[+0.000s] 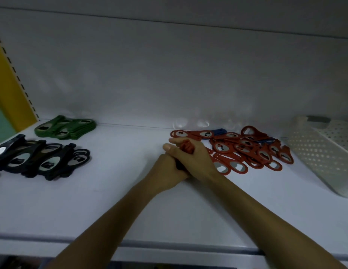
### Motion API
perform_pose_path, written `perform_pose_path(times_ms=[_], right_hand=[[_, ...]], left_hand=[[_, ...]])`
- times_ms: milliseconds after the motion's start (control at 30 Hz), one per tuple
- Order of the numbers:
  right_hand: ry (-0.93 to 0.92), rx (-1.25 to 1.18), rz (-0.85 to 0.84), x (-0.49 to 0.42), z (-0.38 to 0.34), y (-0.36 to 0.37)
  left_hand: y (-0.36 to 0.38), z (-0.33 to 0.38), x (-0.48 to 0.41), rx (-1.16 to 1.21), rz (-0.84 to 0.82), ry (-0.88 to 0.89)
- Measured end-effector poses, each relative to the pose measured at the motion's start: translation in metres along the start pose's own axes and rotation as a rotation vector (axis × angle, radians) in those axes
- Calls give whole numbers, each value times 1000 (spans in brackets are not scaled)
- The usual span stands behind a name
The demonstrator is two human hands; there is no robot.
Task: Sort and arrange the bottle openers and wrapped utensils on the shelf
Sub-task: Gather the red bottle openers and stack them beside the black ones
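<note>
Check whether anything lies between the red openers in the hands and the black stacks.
Nothing visible. The left hand and right hand grip the red openers; only bare shelf runs from them to the black stacks. The green stack lies farther back.

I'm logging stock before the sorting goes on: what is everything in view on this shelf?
green openers: one stack, green, back left.
black openers: several overlapping, black, front left.
red openers: loose pile, uncountable, red, right of centre.
blue openers: at least two, blue, among the red pile.
held bundle: one, red, centre.
basket: one, white, perforated, far right.
upright: one, yellow, left edge.
shelf: one, white.
left hand: grips the bundle.
right hand: wrapped over it.
</note>
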State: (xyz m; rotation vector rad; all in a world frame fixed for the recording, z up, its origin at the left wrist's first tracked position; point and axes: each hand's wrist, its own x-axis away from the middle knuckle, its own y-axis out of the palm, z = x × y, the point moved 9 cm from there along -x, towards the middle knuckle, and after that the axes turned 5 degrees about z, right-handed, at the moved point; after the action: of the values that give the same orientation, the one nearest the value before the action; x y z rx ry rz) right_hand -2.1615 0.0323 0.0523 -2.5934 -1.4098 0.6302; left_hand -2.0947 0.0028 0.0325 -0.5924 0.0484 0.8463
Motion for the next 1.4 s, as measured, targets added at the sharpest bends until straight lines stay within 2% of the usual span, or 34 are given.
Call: perform_pose_path(times_ms=[167, 300, 433, 533, 667, 800, 867, 967, 1067, 1167, 1300, 1400], right_hand=[[46, -101, 90, 5, -4, -5], [177, -145, 102, 20, 5, 5], [266, -188, 128, 29, 11, 12], [337, -249, 152, 33, 12, 10], [481, -487, 146, 42, 17, 11], [544, -641, 96, 50, 12, 32], [536, -738, 58, 49, -3, 51], [543, -742, -10, 49, -31, 97], [578, -735, -78, 56, -52, 144], [582, -707, -263, 67, -71, 187], [392, -760, -526, 71, -99, 217], [255, -666, -678, 75, -109, 231]], left_hand=[[-17, 15, 8, -145, 99, -2], [-11, 8, 22, -259, 87, -36], [-12, 12, 32, -507, 197, 0], [-14, 17, 37, -569, 249, 84], [-10, 22, 43, -562, 127, 252], [-30, 21, 54, -476, 57, 253], [-53, 21, 65, -358, 102, 231], [-96, 8, 87, -262, 233, 138], [-137, -5, 110, -363, 386, 84], [-176, -15, 135, -415, 467, 37], [-225, -36, 169, -310, 501, -48], [-242, -50, 187, -203, 491, -103]])
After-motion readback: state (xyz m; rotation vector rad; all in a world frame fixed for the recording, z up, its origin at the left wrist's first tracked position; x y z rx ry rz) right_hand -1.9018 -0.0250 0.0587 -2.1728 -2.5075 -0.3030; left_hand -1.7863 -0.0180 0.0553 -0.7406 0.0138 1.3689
